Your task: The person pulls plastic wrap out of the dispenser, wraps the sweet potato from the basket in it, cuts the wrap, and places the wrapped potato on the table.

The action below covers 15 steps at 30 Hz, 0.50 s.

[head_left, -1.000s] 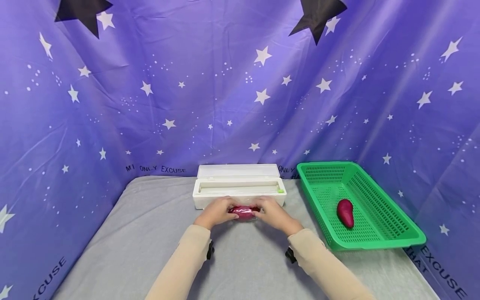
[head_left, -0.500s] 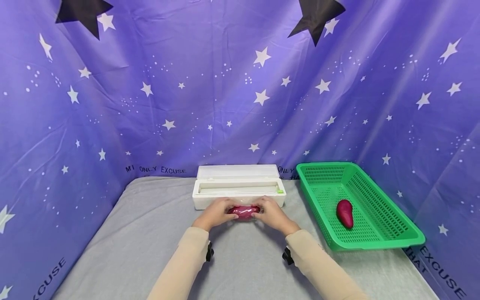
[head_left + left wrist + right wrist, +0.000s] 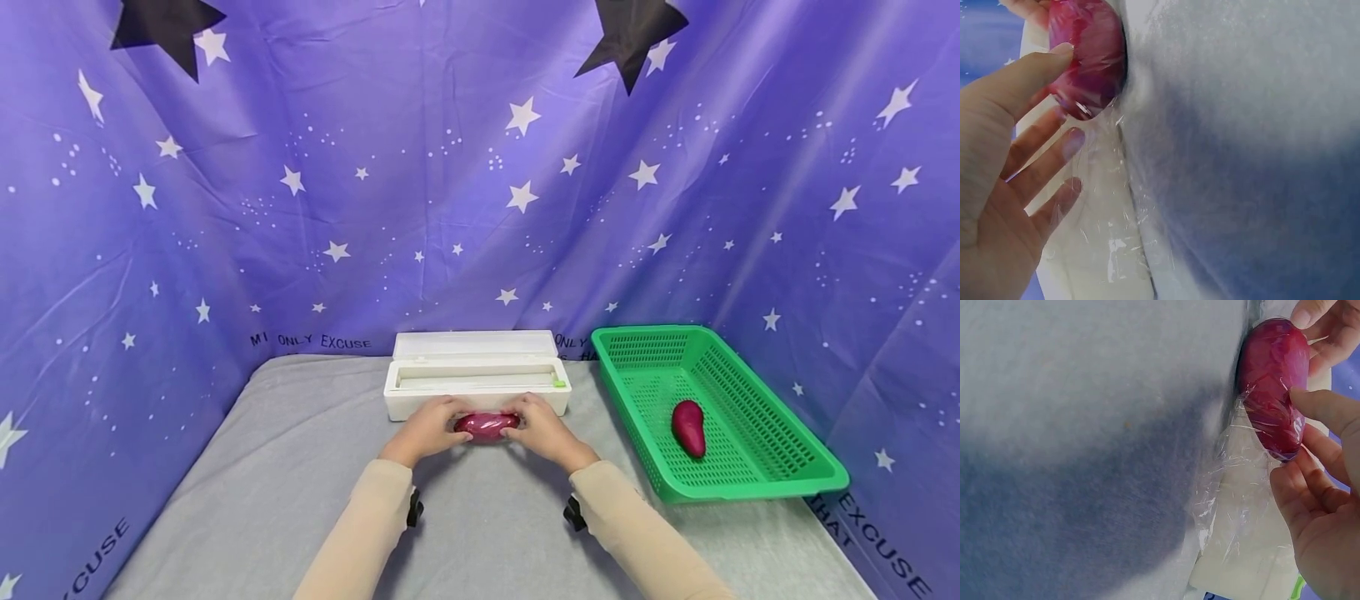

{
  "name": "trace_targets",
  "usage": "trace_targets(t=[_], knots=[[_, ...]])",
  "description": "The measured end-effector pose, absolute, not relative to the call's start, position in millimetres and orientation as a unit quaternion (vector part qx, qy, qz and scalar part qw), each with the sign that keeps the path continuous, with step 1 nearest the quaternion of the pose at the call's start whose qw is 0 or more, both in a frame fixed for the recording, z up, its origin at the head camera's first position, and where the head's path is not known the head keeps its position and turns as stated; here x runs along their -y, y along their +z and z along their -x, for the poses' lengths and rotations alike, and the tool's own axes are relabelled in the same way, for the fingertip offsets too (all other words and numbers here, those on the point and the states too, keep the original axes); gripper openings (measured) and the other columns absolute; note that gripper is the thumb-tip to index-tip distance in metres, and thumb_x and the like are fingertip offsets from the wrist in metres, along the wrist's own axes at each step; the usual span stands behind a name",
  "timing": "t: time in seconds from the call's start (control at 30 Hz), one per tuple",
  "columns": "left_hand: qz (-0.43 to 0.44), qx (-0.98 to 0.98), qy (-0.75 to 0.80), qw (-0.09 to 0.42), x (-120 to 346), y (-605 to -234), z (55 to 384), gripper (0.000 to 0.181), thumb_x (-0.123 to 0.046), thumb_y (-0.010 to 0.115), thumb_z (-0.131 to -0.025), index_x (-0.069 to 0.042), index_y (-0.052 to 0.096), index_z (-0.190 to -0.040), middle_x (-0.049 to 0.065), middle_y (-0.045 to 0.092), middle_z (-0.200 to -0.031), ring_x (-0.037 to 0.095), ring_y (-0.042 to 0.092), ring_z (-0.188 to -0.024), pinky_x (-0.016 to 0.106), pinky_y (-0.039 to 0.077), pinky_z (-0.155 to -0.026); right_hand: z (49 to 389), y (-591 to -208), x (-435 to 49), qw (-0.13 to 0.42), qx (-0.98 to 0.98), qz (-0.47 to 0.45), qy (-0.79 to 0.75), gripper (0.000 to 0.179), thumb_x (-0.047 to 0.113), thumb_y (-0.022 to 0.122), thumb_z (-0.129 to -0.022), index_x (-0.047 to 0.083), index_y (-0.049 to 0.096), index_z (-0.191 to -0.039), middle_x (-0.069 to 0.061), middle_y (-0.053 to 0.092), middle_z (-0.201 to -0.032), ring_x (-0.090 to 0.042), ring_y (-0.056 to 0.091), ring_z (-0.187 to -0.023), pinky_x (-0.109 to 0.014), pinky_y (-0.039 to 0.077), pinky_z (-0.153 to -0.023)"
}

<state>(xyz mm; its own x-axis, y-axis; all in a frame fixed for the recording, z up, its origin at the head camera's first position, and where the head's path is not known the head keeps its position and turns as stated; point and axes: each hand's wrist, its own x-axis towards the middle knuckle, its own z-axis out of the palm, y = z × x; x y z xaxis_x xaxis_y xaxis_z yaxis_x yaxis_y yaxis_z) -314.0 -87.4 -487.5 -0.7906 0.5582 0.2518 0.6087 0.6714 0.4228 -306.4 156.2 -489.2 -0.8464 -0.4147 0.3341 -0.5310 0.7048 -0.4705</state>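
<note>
A glossy dark red, oblong fruit or vegetable (image 3: 487, 427) sits at the table's middle, wrapped in clear cling film, its exact kind unclear. My left hand (image 3: 433, 428) holds its left end between thumb and fingers. At the other end, my right hand (image 3: 546, 428) grips it the same way. Loose film (image 3: 1113, 244) trails past the ends in the left wrist view, and more film (image 3: 1235, 512) shows in the right wrist view. Right behind stands a white cling film dispenser (image 3: 397, 406), lid raised, with a green slider (image 3: 559, 384) at its right.
To the right stands a green plastic basket (image 3: 750, 492) with one unwrapped dark red, pear-shaped piece (image 3: 689, 428) inside. A grey cloth (image 3: 300, 450) covers the table. Purple star-printed curtains (image 3: 450, 208) enclose the back and sides.
Both hands stay on the wrapped red piece, which turns slightly so its film creases look different. The dispenser and basket stay put; the view shifts a little.
</note>
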Motion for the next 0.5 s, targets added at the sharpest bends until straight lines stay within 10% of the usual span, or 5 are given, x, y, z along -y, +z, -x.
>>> trace_targets(t=[0.23, 0.5], knots=[[0.284, 0.891, -0.335, 0.112, 99, -480, 315, 0.020, -0.014, 0.074, -0.090, -0.010, 0.075, -0.110, 0.004, 0.071, -0.104, 0.023, 0.067, -0.095, 0.041, 0.054, -0.087, 305, -488, -157, 0.093, 0.919, -0.252, 0.288, 0.033, 0.012, 0.084, -0.080, 0.001, 0.073, -0.109, -0.009, 0.065, -0.107, -0.026, 0.057, -0.102, -0.044, 0.049, -0.091], [0.096, 0.861, -0.434, 0.246, 118, -476, 322, 0.021, -0.011, 0.075, -0.086, -0.008, 0.073, -0.107, 0.015, 0.061, -0.116, 0.035, 0.054, -0.114, 0.050, 0.042, -0.100, 305, -489, -157, 0.089, 0.918, -0.251, 0.292, 0.032, 0.013, 0.084, -0.080, 0.002, 0.074, -0.109, -0.007, 0.065, -0.106, -0.024, 0.057, -0.100, -0.042, 0.050, -0.088]])
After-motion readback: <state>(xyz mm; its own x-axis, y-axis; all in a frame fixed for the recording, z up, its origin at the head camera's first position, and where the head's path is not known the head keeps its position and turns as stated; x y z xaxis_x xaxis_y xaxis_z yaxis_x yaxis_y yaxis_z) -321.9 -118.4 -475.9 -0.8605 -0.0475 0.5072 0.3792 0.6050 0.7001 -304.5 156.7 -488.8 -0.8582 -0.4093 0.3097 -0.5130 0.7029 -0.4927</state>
